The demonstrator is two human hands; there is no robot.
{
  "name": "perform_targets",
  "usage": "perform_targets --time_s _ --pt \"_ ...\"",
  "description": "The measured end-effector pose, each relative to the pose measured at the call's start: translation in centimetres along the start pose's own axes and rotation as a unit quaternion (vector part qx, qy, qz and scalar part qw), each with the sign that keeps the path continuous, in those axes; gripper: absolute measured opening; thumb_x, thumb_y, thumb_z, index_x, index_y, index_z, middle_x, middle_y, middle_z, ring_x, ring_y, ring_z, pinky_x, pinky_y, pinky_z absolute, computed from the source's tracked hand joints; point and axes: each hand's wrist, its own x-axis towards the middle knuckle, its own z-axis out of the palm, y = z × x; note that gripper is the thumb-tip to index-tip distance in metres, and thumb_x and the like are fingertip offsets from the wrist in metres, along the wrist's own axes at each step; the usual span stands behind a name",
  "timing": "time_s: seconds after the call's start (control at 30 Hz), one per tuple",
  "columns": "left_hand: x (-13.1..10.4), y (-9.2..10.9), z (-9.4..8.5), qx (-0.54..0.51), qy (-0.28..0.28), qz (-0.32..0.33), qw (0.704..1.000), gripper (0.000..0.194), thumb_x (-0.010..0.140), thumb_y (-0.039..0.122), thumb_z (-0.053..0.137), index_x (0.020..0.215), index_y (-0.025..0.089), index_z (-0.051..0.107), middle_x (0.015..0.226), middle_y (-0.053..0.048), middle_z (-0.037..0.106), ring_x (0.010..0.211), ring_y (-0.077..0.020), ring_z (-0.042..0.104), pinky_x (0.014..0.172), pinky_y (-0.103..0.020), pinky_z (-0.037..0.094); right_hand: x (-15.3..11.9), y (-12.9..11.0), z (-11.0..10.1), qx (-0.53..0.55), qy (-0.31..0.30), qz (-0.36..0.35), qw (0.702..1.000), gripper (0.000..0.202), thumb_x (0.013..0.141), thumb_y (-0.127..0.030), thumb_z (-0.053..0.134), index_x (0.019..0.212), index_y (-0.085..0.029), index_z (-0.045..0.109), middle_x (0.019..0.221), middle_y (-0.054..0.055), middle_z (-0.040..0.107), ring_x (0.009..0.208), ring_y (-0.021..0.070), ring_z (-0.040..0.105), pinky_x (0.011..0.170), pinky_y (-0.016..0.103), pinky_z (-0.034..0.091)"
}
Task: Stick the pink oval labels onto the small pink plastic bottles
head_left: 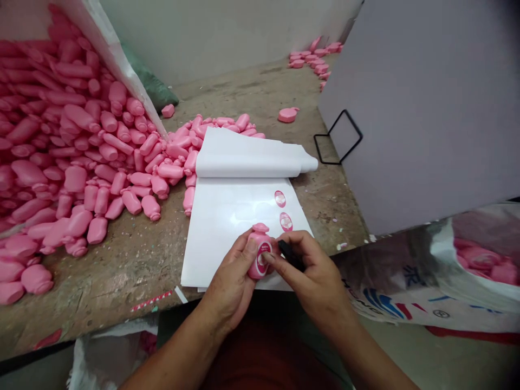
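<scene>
Remotely, I watch the left hand (231, 279) clasp a bottle (259, 253); uneven pressure from the right hand (314, 268) (curled around a black tool (291, 254)) could crease the label (264, 247).

Bare forearms (182, 335) angled inward, left hand (231, 276) curled in a grip, right hand (312, 268) near it, thumb (284, 266) extended

Scuffed tabletop (162, 265) with pink bottles (170, 171), sticker sheets (227, 216), apparently more bottles (320, 69) far back.
</scene>
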Motion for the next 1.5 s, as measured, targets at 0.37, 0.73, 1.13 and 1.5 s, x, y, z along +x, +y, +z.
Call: perform_targets --time_s 0.37,0.73,1.13,1.5 --pt "0.3 0.0 0.3 -0.012 -0.005 -0.011 1.000 0.036 0.079 0.036 0.078 0.108 0.016 0.069 0.095 -0.006 0.072 0.101 -0.0194 0.066 0.100 -0.033 0.043 0.6 0.3 -0.6 0.065 -0.050 0.018 0.996 0.019 0.083 -0.041 0.069 0.079 -0.023 0.064 0.077 -0.001 0.062 0.074 0.0174 0.055 0.069 0.029 0.046" --pt "0.2 0.5 -0.2 -0.051 -0.021 -0.056 0.997 0.037 0.081 0.034 0.077 0.112 0.016 0.065 0.092 -0.005 0.068 0.075 -0.0110 0.061 0.069 -0.022 0.050 0.7 -0.1 -0.5 0.277 -0.067 0.075 0.956 0.026 0.074 -0.042 0.081 0.073 -0.024 0.062 0.072 -0.004 0.060 0.068 0.0144 0.054 0.068 0.027 0.047" --pt "0.1 0.3 0.1 -0.062 0.014 -0.023 0.998 0.023 0.099 0.030 0.050 0.112 0.017 0.064 0.101 -0.008 0.068 0.088 -0.0140 0.064 0.084 -0.026 0.050 0.5 -1.1 -2.4 0.141 -0.098 0.025 0.985 0.024 0.082 -0.043 0.075 0.078 -0.024 0.061 0.078 -0.002 0.058 0.077 0.0159 0.053 0.071 0.028 0.044" --pt "-0.1 -0.2 0.1 -0.047 0.012 -0.006 0.999 0.021 0.097 0.029 0.054 0.110 0.018 0.066 0.096 -0.005 0.069 0.086 -0.0140 0.066 0.083 -0.025 0.050 0.4 -0.9 -1.2 0.120 -0.053 0.084 0.988 0.043 0.073 -0.046 0.079 0.102 -0.026 0.054 0.078 -0.004 0.068 0.070 0.0163 0.062 0.063 0.028 0.049"
